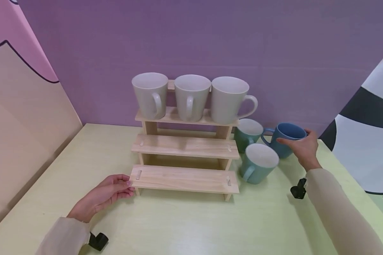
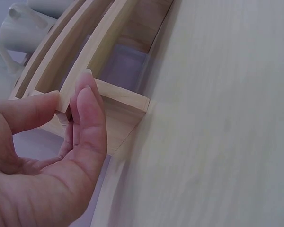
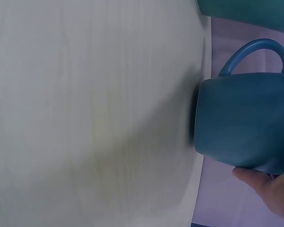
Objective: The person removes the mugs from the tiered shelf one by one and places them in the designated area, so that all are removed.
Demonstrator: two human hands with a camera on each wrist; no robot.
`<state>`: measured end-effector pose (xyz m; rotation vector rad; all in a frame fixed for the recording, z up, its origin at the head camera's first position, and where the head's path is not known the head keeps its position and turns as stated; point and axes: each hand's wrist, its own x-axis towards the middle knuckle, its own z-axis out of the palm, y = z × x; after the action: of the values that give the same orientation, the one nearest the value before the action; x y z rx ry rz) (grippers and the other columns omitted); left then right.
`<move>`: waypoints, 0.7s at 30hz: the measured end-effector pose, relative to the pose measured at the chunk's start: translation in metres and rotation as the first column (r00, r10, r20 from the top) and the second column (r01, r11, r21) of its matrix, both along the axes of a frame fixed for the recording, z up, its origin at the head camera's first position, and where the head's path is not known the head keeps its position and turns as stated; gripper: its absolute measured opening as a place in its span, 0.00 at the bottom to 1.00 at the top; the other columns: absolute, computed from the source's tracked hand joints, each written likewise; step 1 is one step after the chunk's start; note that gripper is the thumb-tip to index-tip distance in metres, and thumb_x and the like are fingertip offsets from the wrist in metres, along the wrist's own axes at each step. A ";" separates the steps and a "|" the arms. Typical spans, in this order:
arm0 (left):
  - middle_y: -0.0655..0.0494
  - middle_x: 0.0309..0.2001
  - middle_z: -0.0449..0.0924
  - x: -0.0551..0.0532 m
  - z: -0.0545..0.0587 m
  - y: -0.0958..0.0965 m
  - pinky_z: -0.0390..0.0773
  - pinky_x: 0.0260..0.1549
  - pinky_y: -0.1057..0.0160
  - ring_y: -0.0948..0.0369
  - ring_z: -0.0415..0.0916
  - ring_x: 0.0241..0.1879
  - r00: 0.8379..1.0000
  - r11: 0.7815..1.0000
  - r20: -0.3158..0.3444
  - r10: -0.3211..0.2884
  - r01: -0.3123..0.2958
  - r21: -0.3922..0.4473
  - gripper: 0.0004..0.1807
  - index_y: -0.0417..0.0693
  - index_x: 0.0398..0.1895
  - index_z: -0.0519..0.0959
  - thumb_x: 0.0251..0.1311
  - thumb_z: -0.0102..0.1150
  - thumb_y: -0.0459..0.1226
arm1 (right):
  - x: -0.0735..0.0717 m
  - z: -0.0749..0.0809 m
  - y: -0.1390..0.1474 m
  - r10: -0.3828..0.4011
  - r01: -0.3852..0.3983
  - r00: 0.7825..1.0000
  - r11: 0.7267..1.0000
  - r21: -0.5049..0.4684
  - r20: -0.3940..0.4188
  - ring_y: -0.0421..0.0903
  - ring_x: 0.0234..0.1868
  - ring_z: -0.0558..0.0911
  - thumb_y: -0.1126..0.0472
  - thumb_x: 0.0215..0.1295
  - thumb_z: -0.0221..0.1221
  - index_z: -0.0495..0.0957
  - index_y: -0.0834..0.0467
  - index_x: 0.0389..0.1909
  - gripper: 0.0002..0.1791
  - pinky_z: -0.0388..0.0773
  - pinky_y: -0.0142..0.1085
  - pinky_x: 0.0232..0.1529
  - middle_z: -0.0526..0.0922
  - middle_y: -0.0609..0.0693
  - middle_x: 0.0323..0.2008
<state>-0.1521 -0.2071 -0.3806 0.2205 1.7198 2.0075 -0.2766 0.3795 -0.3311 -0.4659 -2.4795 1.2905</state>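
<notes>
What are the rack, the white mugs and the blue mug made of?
Rack: pale wood, seemingly unvarnished; faint grain and slotted joints show.
White mugs: probably glazed ceramic; smooth, with a soft shine on the handles.
Blue mug: likely ceramic too, smooth with a muted sheen, though plastic can't be ruled out by look alone.

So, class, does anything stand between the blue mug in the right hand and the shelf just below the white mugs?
Yes: the rear green mug and the front green mug stand between the blue mug and the shelf, by its right end. Lifting over both would probably work.
</notes>
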 end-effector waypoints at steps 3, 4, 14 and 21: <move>0.54 0.35 0.77 -0.001 0.000 0.001 0.82 0.39 0.71 0.65 0.80 0.34 1.000 1.000 -0.006 -0.004 0.004 -0.002 0.08 0.34 0.46 0.61 0.69 0.45 0.29 | 0.000 0.000 -0.001 0.008 -0.007 1.000 1.000 0.006 -0.011 0.65 0.69 0.56 0.46 0.54 0.66 0.38 0.64 0.72 0.58 0.59 0.58 0.68 0.48 0.66 0.72; 0.54 0.35 0.77 -0.001 0.000 0.002 0.82 0.39 0.71 0.65 0.80 0.34 1.000 1.000 -0.010 -0.008 0.008 -0.005 0.08 0.34 0.46 0.61 0.69 0.45 0.29 | 0.001 0.000 0.000 0.009 -0.009 1.000 1.000 0.010 -0.013 0.65 0.69 0.56 0.46 0.54 0.66 0.38 0.64 0.72 0.58 0.59 0.58 0.68 0.48 0.66 0.72; 0.54 0.35 0.77 -0.001 0.001 0.002 0.82 0.40 0.71 0.65 0.81 0.35 1.000 1.000 -0.011 -0.006 0.006 -0.018 0.08 0.34 0.46 0.62 0.69 0.45 0.29 | 0.002 -0.003 0.002 0.014 -0.014 1.000 1.000 0.017 -0.021 0.64 0.68 0.58 0.47 0.53 0.67 0.39 0.63 0.72 0.58 0.60 0.57 0.68 0.50 0.66 0.71; 0.54 0.35 0.77 -0.001 0.002 0.002 0.82 0.40 0.71 0.65 0.81 0.34 1.000 1.000 -0.011 -0.013 0.013 -0.002 0.07 0.35 0.46 0.62 0.69 0.45 0.29 | 0.001 -0.004 0.006 0.051 -0.050 0.999 0.998 0.045 -0.015 0.66 0.68 0.57 0.46 0.54 0.67 0.36 0.64 0.72 0.59 0.59 0.59 0.67 0.49 0.68 0.71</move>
<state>-0.1528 -0.2051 -0.3785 0.2417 1.7232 1.9986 -0.2760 0.3859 -0.3352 -0.3835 -2.5162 1.2504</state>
